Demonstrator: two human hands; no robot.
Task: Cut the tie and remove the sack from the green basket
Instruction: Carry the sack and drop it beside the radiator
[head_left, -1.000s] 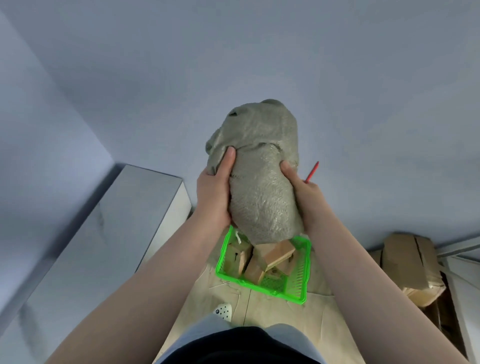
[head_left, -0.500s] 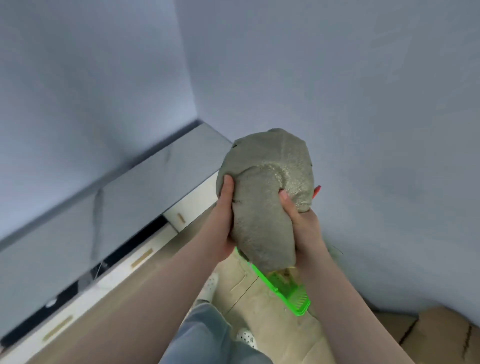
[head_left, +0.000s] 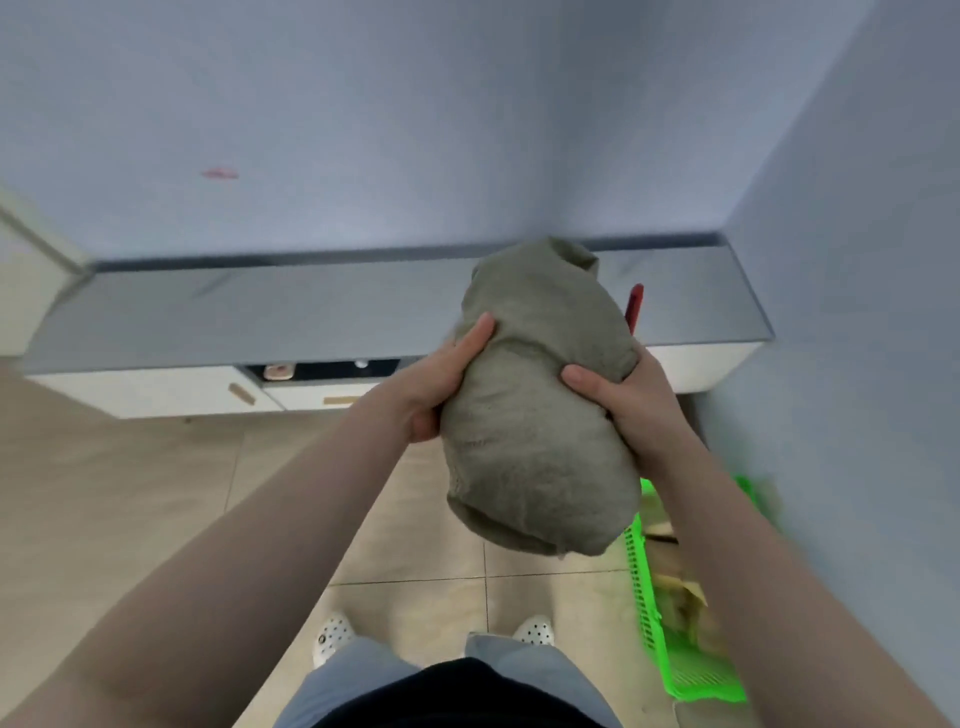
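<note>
Grey-green woven cloth makes up the sack (head_left: 540, 415), a soft, lumpy, rounded bundle with a coarse, slightly fuzzy surface and a folded hem at its lower end. It is held up in the air, clear of the floor, above and to the left of the green basket (head_left: 644, 587). The left hand (head_left: 436, 384) grips the sack's left flank, thumb laid up along the cloth and fingers curled round behind it. The right hand (head_left: 628, 405) clasps the opposite flank, thumb pressed across the front and fingers wrapped out of sight at the back; a thin red object (head_left: 635, 304) sticks up from behind this hand, too blurred to identify.

Bright plastic lattice forms the basket, which sits on the floor at lower right, partly behind the right forearm, with pale brown blurred pieces (head_left: 680, 597) inside. Beige glossy tiles (head_left: 130, 493) cover the floor. Against the pale blue wall runs a low white cabinet (head_left: 156, 389) with a smooth grey top and small wooden handles. White perforated clogs (head_left: 332, 634) show on the person's feet.
</note>
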